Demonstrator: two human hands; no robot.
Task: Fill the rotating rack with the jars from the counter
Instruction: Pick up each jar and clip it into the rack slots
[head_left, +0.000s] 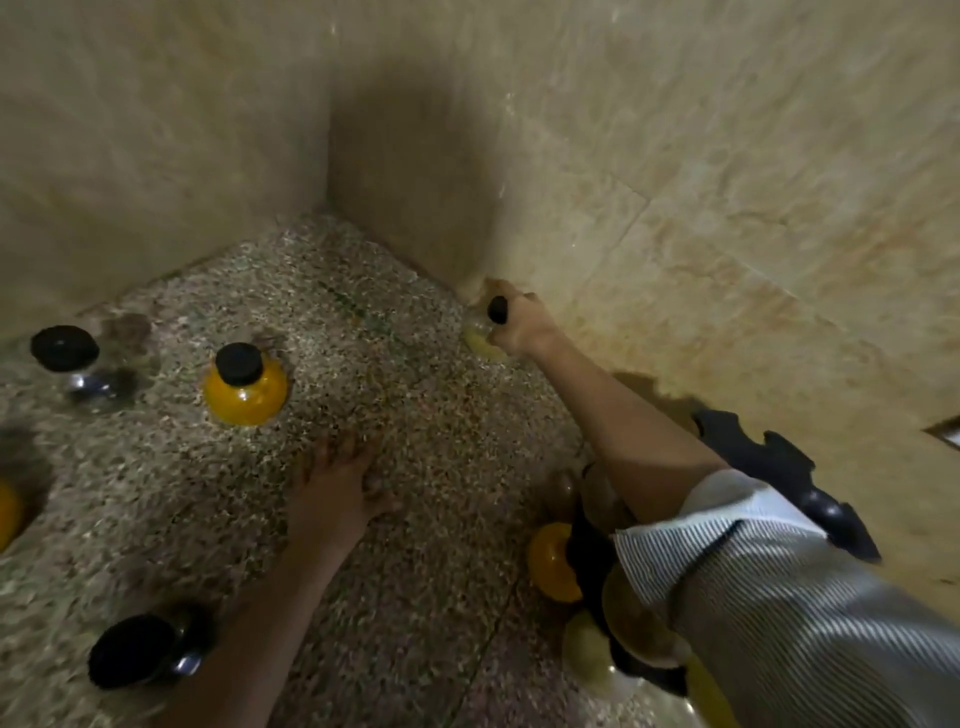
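The right hand (519, 325) grips a pale-yellow jar (480, 338) with a black cap, standing upright by the wall in the counter (363, 312) corner. The left hand (337, 488) rests open, flat on the counter.

Speckled stone counter (363, 322), glossy marbled wall tiles (727, 182), clear jar (244, 387) with a matt black lid.

1. The right hand (519, 325) is reaching toward the upper centre-right of the frame, arm outstretched, fingers curling closed in a grip, striped sleeve (727, 561) bunching above the elbow.
2. The left hand (337, 483) is lying flat at centre frame, palm down, fingers spread.
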